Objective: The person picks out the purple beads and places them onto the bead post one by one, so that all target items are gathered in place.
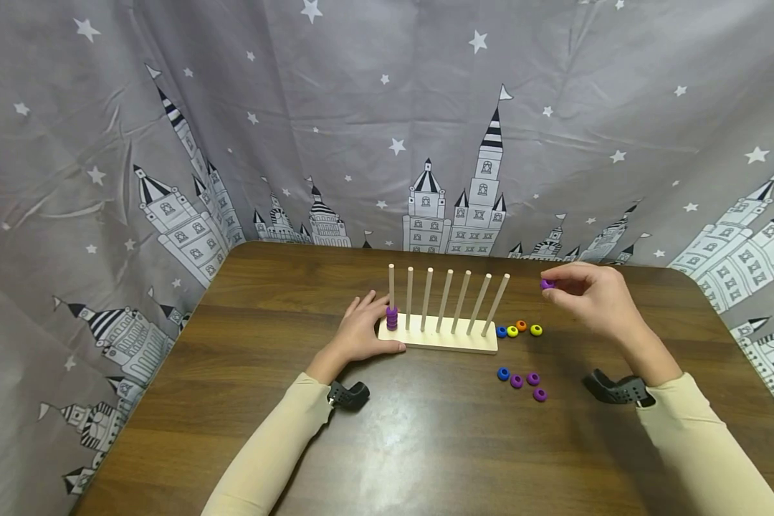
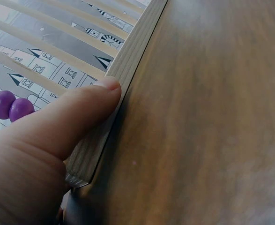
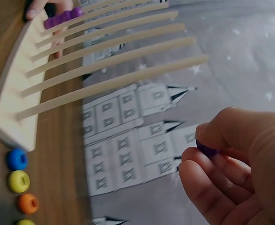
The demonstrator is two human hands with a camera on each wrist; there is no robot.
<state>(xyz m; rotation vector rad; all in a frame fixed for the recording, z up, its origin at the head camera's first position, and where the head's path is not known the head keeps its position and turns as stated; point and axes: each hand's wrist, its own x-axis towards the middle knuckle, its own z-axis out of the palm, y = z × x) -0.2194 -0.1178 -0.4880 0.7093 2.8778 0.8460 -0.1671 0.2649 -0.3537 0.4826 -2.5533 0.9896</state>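
Observation:
A pale wooden peg stand (image 1: 454, 342) with several upright pegs is on the table. Several purple beads (image 1: 392, 319) are stacked on its leftmost peg. My left hand (image 1: 360, 333) holds the stand's left end, with the thumb (image 2: 92, 101) along the front edge and the fingers behind. Raised right of the stand, my right hand (image 1: 590, 297) pinches a purple bead (image 1: 547, 284) between thumb and fingertips. In the right wrist view, that purple bead (image 3: 206, 149) is mostly hidden by the fingers.
Beside the stand's right end lie a blue bead (image 1: 502, 332), two yellow beads (image 1: 536, 330) and an orange bead (image 1: 521, 326). Nearer me are another blue bead (image 1: 504, 374) and three purple beads (image 1: 517, 382). A grey castle-print curtain (image 1: 387, 129) hangs behind the brown table (image 1: 413, 451).

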